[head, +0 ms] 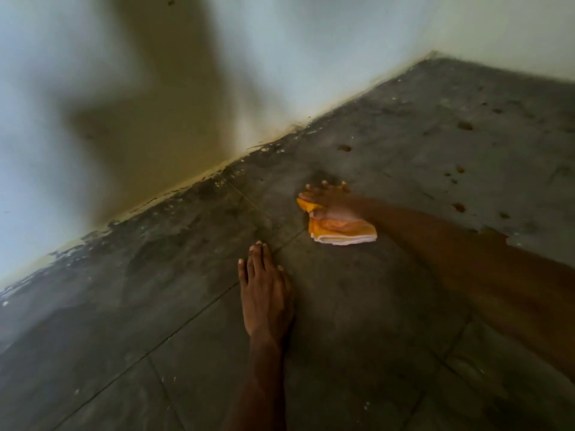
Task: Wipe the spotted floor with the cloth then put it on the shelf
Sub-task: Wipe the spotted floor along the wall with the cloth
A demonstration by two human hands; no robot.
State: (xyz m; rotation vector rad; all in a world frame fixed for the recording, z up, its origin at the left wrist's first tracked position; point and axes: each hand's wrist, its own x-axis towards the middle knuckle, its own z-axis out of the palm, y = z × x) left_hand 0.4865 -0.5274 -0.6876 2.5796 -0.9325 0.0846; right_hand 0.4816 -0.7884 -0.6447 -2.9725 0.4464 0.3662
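Counting two bare hands and one cloth [339, 230] on the grey tiled floor [357, 321]; pressing down on the cloth with the right hand [329, 202], palm flat, fingers stretched forward and a little apart, fingertips past the cloth's far edge and touching the floor; not clamped on the fabric, only laid over it. Resting flat on a tile nearer the camera, the left hand [266, 293], fingers straight and close together, holding nothing, well clear of the cloth. Orange and folded, with a pale edge showing at its near side, lying on the floor near the foot of the wall [280, 57], partly under the right hand. Scattered to the right of the cloth, about nine brown spots [343, 148] on the floor, some too faint and blurred to count surely; one larger brown patch beside the right forearm. Running along the wall's foot, a band of dark grime; across the wall, one broad soft shadow.
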